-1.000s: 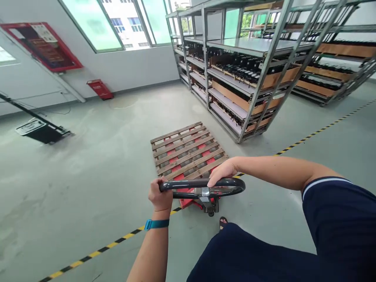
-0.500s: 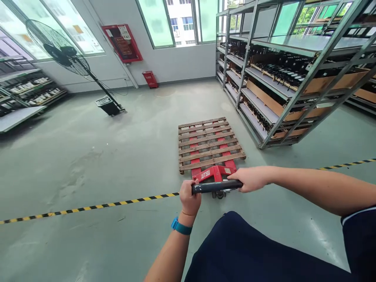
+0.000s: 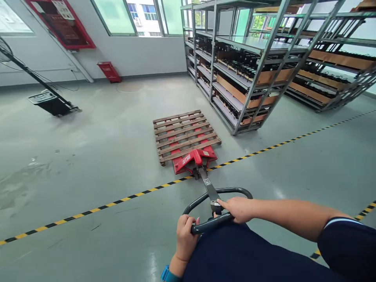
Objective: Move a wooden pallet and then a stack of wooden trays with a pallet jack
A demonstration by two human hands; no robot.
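- My left hand (image 3: 185, 235) is wrapping round the left end of the dark loop handle (image 3: 210, 226), and my right hand (image 3: 238, 209) is grasping its right side, a digit reaching to the metal bracket (image 3: 216, 204)
- The wooden pallet (image 3: 185, 131) is lying ahead of me on the red forks (image 3: 175, 150) of the hand pallet truck (image 3: 195, 156)
- For steady steering, I am judging even force from both hands as best, with smooth turns through the drawbar (image 3: 207, 183) and my body standing off the near bar
- On the right, the metal storage rack (image 3: 247, 102) is standing near the pallet's edge, so a swing that way is looking risky
- On the left, floor is stretching widely toward the black stand base (image 3: 49, 103)
- Yellow-and-black floor tape (image 3: 138, 195) is passing by the truck's steering end
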